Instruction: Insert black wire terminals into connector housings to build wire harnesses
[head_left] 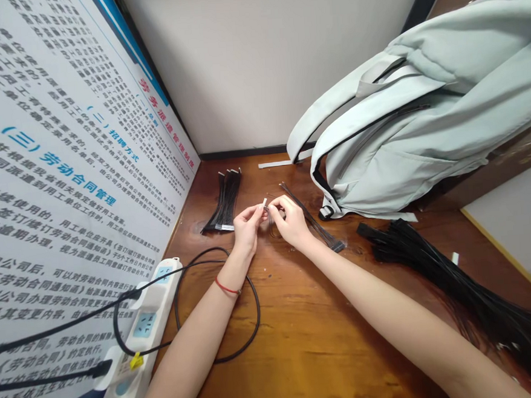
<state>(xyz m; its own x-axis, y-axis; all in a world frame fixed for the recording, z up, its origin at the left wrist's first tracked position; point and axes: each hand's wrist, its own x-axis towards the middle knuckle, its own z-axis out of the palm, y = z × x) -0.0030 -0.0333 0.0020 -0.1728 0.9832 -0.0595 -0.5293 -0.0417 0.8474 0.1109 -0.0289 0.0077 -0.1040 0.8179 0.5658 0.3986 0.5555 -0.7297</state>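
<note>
White connector (264, 203) pinched between both hands over the wooden desk (298, 348)

Left hand (248, 224), a red cord around its wrist, grips the connector in its fingertips, while right hand (290, 220) closes on it from the other side. A thin wire bundle (313, 222) lies just beside right hand, a short black wire bundle (226, 202) lies beyond left hand, and a large heap of black wires (435, 278) spreads to the right. A power strip (139, 347) sits against the printed board (62, 146), and a pale green backpack (423, 109) leans at the back.
</note>
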